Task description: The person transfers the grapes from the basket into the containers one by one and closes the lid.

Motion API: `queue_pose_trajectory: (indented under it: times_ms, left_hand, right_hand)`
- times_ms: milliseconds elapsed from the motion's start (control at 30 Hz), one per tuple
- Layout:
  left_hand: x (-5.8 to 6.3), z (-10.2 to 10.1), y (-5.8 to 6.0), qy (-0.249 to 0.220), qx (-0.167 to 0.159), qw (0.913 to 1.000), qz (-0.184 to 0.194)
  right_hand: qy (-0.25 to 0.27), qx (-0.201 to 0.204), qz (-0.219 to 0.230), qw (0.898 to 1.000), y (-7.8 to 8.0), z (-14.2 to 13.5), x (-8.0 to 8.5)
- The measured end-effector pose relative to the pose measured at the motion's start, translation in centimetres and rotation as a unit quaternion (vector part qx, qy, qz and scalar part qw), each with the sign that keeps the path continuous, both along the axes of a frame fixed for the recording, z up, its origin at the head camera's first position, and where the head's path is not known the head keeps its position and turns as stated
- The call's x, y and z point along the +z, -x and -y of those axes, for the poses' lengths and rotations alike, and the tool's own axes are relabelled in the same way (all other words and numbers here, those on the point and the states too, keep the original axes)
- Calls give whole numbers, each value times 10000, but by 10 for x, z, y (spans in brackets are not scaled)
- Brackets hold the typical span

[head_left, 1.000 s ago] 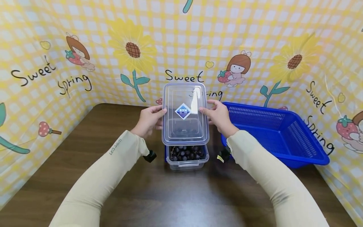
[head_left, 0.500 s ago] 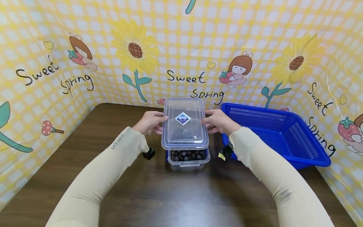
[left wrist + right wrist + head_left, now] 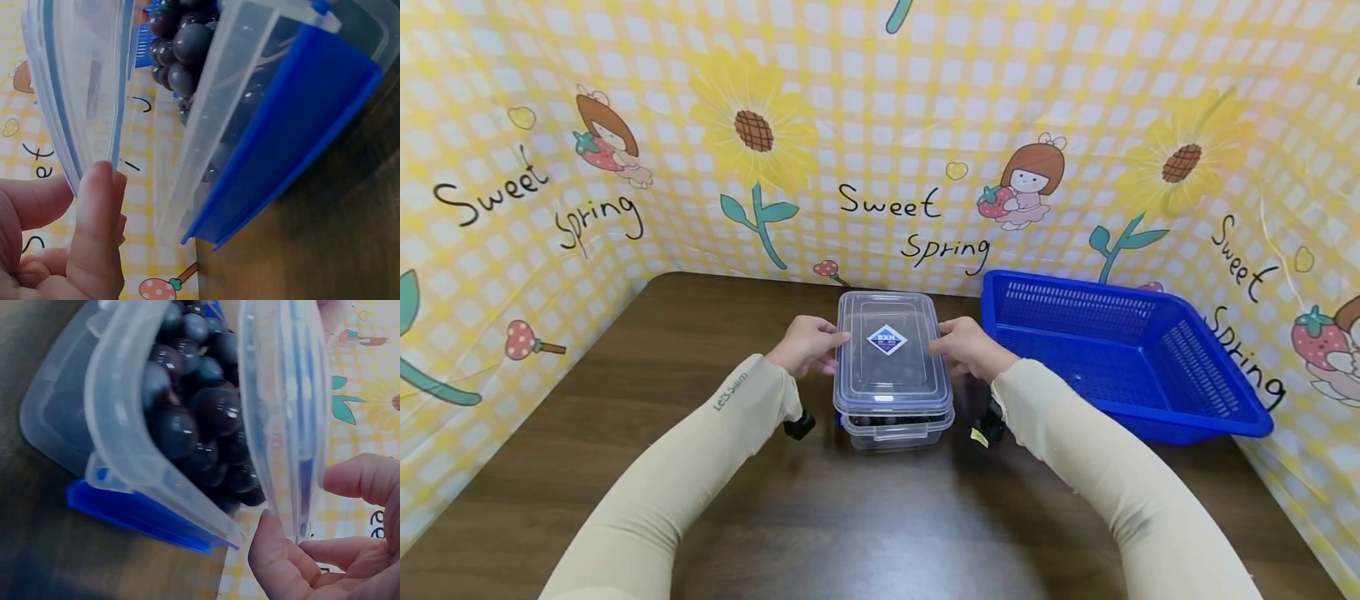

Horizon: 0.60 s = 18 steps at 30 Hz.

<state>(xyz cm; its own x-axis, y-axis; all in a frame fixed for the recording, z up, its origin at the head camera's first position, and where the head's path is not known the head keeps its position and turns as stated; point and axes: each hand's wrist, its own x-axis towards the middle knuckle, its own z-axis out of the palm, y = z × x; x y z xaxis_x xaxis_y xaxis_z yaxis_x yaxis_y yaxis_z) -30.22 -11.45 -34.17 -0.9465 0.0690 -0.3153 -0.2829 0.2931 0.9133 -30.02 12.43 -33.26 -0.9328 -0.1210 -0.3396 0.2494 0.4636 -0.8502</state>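
Observation:
A clear plastic lid (image 3: 891, 379) with a bluish seal and a diamond-shaped sticker is held above a clear food container (image 3: 898, 436). My left hand (image 3: 809, 345) pinches its left edge between thumb and fingers, while my right hand (image 3: 972, 347) pinches the right edge. Dark grapes (image 3: 209, 412) fill the container, mostly hidden by the lid in the head view. Both wrist views show a gap between lid and container rim. Blue side flaps (image 3: 294, 134) hang down along the container's sides.
A blue perforated basket (image 3: 1097, 392) stands on the right of the brown wooden table (image 3: 880, 525), close to my right forearm. Behind and beside the table hangs a yellow checked cloth (image 3: 880, 125) with printed flowers and lettering.
Both hands have lowered the lid toward the container and tipped it flatter. The grapes, visible in front of the lid earlier, are now almost covered in the head view.

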Motion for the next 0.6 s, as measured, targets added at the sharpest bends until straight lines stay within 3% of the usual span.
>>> queue_pose_trajectory:
  times_ms: [367, 600]
  left_hand:
    - [-16, -3, 0, 269, -268, 9987, 333]
    - [-16, -6, -1, 515, -339, 9974, 377]
  right_hand:
    - [-291, 85, -155, 9994, -4, 3, -10]
    - [-1092, 231, -476, 9926, -8, 7, -15]
